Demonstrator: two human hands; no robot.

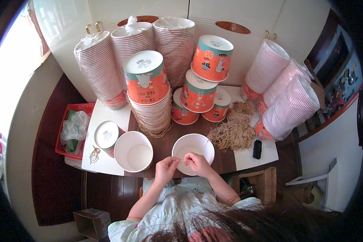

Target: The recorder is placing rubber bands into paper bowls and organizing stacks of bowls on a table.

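Both hands are over the near rim of a white-lined paper bucket that stands with its mouth up at the table's front edge. My left hand is closed in a pinch on a thin cord, barely visible at the fingertips. Close beside it, my right hand pinches the cord too; its curled fingers hide most of it. A bit of tan cord shows at the bucket's right rim. To the left stands a second open bucket. A tangled heap of tan cord lies to the right.
Upturned orange-and-teal buckets are piled behind. A tall nested stack has cords hanging round it. Wrapped bucket stacks line the back and right. At left are an upturned bucket, loose cords and a red basket. A black object lies right.
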